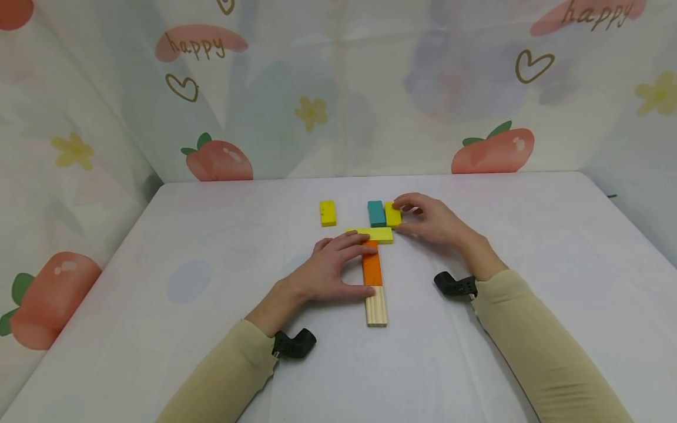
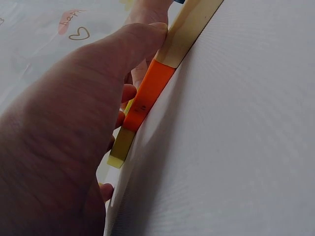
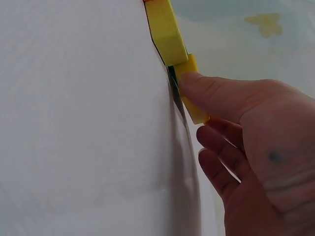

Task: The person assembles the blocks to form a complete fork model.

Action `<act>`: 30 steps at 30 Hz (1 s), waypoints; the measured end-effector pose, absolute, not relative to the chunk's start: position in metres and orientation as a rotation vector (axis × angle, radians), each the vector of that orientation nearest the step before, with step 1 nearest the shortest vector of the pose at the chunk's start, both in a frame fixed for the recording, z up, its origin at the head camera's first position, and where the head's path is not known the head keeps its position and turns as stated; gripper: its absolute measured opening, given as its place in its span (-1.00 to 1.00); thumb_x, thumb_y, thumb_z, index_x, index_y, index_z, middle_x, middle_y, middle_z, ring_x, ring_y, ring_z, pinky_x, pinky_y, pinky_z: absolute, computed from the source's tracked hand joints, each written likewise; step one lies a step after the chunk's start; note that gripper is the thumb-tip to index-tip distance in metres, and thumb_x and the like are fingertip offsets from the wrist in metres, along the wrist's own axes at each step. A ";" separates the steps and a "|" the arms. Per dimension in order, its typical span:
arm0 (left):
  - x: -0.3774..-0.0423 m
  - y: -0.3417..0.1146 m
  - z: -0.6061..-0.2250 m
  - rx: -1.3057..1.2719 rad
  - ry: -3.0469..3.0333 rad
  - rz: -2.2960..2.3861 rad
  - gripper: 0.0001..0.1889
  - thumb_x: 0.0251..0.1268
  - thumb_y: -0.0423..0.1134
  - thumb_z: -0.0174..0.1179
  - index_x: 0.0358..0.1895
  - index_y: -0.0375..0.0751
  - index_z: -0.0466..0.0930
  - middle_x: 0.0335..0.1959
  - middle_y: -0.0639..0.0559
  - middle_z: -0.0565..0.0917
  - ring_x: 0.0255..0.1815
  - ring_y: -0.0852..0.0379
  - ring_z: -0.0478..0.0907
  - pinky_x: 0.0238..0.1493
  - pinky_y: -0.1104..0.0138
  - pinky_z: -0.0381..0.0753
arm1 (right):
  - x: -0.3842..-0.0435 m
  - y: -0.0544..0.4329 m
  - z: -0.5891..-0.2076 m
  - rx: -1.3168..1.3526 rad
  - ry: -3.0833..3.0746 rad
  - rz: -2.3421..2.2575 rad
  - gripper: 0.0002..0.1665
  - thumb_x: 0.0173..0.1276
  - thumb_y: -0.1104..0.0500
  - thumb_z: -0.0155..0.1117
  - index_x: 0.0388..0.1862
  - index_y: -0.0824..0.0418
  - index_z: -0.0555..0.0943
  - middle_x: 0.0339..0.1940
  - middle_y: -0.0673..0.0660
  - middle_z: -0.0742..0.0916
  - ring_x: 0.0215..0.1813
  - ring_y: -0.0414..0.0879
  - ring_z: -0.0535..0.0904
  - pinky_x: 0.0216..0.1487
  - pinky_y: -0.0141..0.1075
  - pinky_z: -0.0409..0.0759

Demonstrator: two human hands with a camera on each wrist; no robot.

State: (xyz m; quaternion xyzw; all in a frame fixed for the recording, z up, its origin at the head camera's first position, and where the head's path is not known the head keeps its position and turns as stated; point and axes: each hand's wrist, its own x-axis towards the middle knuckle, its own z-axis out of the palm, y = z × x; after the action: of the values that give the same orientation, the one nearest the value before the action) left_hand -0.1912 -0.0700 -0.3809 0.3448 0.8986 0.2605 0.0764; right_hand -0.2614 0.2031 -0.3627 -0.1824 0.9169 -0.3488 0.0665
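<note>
- My right hand (image 1: 431,220), the nearer, pinches the yellow block (image 1: 392,217) between thumb and fingers.
- Its long axis points away from me, along the teal block's (image 1: 376,214) right side.
- My left hand (image 1: 330,267) lies spread, touching the orange block (image 1: 372,267).

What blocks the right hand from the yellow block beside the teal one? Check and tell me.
Nothing visible: the right hand touches that yellow block, its thumb against it in the right wrist view. The teal block lies on the opposite side from the hand.
</note>
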 end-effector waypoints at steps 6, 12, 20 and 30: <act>-0.191 -0.070 -0.381 1.048 2.693 0.795 -0.29 0.20 0.20 0.38 0.43 0.14 0.48 0.59 0.10 0.28 0.65 0.06 0.03 0.53 -0.05 0.00 | -0.263 0.199 -0.365 -0.548 2.770 -1.008 -0.42 0.41 0.23 0.37 0.38 0.27 0.48 0.40 0.24 0.53 0.37 0.18 0.42 0.46 0.11 0.35; -0.191 -0.070 -0.382 1.048 2.696 0.795 -0.29 0.20 0.21 0.38 0.43 0.14 0.48 0.59 0.12 0.28 0.65 0.09 0.03 0.53 -0.03 0.00 | -0.265 0.197 -0.368 -0.560 2.776 -0.997 -0.44 0.41 0.24 0.37 0.35 0.28 0.50 0.40 0.24 0.52 0.34 0.18 0.42 0.45 0.11 0.36; -0.192 -0.070 -0.383 1.041 2.696 0.792 -0.28 0.19 0.22 0.38 0.43 0.16 0.48 0.58 0.14 0.28 0.65 0.08 0.03 0.54 -0.03 -0.01 | -0.264 0.198 -0.369 -0.553 2.765 -1.004 -0.42 0.41 0.22 0.38 0.36 0.27 0.49 0.39 0.24 0.53 0.33 0.18 0.42 0.46 0.11 0.35; -0.192 -0.069 -0.381 1.024 2.697 0.778 -0.28 0.19 0.23 0.37 0.44 0.16 0.47 0.59 0.13 0.28 0.66 0.07 0.02 0.54 -0.03 -0.01 | -0.264 0.198 -0.367 -0.543 2.746 -0.996 -0.38 0.40 0.24 0.37 0.40 0.27 0.45 0.44 0.25 0.50 0.37 0.18 0.39 0.49 0.10 0.31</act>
State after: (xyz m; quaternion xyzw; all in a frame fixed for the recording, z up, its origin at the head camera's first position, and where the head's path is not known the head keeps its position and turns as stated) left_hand -0.1919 -0.0690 -0.3814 0.3417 0.8999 0.2597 0.0768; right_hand -0.2637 0.1976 -0.3670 -0.1821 0.9210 -0.3339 0.0851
